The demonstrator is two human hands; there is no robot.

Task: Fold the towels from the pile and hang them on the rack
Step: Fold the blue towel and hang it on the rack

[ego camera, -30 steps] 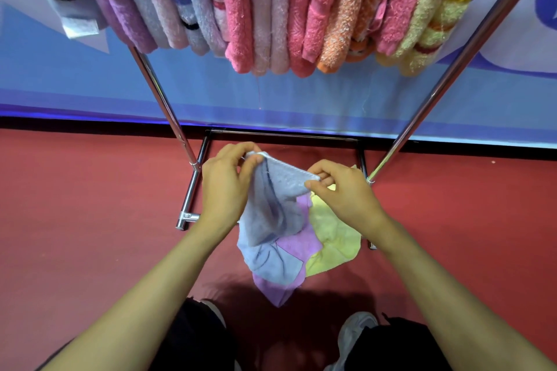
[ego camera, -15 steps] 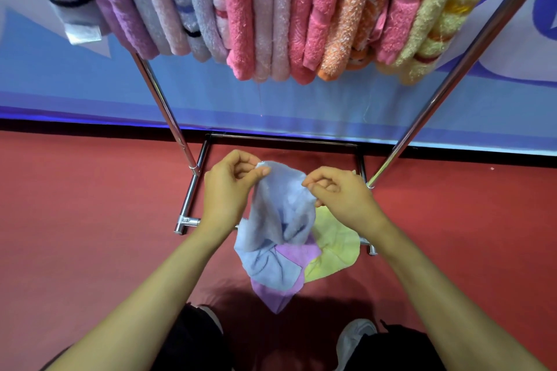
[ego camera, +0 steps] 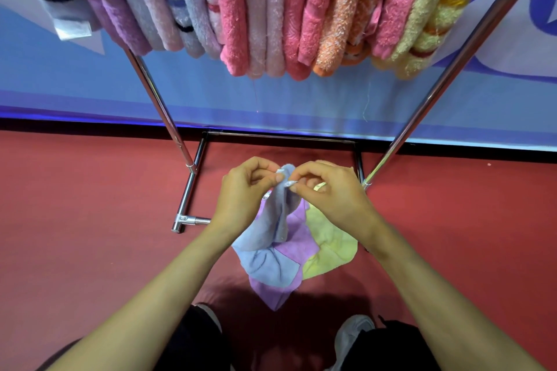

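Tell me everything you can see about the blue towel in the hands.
The blue towel is pale blue-grey, thin and soft-looking, with a whitish stitched hem. The left hand and right hand each pinch its top edge, fingertips close together, so it hangs bunched in vertical folds. Its lower part lies crumpled on a purple towel, beside a yellow towel, on the red floor in front of the rack.

Nothing can be read. The white tag point(ego camera: 73, 29), far up-left of the fingers point(ego camera: 310, 170), is blurred; the banner point(ego camera: 271, 99) shows only cut shapes.
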